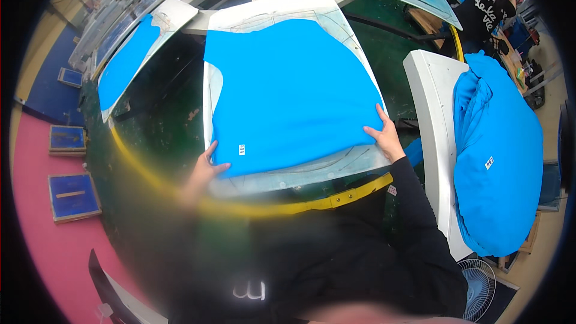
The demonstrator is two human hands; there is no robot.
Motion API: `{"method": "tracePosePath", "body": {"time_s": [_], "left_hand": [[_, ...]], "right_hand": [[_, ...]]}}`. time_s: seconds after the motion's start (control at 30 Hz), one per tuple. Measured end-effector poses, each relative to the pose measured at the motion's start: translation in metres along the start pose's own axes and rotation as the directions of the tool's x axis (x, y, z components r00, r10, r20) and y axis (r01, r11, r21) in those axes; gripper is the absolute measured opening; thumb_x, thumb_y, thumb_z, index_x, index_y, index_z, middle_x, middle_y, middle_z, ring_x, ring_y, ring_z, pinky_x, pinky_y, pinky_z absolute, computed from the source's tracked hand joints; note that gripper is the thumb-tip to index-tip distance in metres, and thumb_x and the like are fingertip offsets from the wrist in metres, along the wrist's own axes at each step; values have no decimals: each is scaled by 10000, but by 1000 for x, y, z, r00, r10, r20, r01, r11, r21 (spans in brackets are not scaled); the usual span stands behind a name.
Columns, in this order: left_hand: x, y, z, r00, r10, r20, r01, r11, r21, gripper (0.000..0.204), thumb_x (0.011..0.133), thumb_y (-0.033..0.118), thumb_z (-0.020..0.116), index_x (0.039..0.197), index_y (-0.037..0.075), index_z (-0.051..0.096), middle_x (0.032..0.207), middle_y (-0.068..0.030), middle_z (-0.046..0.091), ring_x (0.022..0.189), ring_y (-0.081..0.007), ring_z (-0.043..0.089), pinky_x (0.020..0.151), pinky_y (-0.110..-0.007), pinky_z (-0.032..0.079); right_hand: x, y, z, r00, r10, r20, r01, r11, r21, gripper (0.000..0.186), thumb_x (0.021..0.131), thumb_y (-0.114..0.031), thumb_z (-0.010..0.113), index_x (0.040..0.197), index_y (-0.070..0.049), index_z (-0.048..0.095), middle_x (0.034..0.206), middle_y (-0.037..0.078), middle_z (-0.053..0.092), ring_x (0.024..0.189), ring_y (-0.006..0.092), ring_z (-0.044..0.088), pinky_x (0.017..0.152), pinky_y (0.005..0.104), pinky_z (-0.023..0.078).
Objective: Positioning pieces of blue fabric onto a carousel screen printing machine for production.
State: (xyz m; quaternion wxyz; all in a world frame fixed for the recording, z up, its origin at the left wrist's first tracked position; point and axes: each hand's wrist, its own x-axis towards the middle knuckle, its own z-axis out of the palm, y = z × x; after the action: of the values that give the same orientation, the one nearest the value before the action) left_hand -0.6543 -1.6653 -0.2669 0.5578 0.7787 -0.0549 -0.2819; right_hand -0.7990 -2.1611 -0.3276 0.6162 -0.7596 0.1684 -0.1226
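Note:
A bright blue cut fabric panel (288, 84) lies over a white printing board (270, 5) in front of me, its lower edge slightly rippled. My left hand (207, 171) rests at the panel's lower left corner, thumb and forefinger spread on the cloth, the rest blurred. At the lower right corner is my right hand (387, 137), thumb and forefinger likewise apart and touching the cloth's edge. Its other fingers are partly hidden. A small white label (242, 150) sits on the fabric near my left hand.
A heap of blue fabric (498, 162) lies on a white stand (429, 108) at the right. Another board with blue cloth (129, 63) is at the left. A yellow curved rail (312, 206) runs before me. A fan (479, 288) stands lower right; a person (483, 9) is far right.

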Motion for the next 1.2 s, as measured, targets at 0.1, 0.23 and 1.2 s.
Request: {"method": "tracePosePath", "body": {"time_s": [0.1,0.23,1.2], "left_hand": [[-1,4,2,1000,-9,-19,10,999,45,911,712,5,768,1451,-14,233,1329,-224,466,1114,-260,555,879,-330,503],[-3,-1,-1,1000,-3,9,2,996,90,909,735,20,752,1449,-41,193,1392,-233,405,1173,-242,520,934,-325,466],[-44,-24,50,987,41,-156,-56,994,-94,584,765,-19,718,1292,-9,465,819,-71,646,609,-107,617,554,-196,519]], "right_hand": [[-1,1,-1,1000,-2,-12,1,999,-33,827,774,75,671,1463,-19,223,1456,206,325,1205,225,471,988,310,413],[-6,-15,3,999,53,10,-53,997,-57,832,768,76,670,1464,-29,227,1422,211,373,1185,236,493,983,317,422],[-51,-8,30,986,10,-166,41,954,297,501,827,17,638,1305,-30,496,928,71,623,586,82,548,553,223,464]]}}
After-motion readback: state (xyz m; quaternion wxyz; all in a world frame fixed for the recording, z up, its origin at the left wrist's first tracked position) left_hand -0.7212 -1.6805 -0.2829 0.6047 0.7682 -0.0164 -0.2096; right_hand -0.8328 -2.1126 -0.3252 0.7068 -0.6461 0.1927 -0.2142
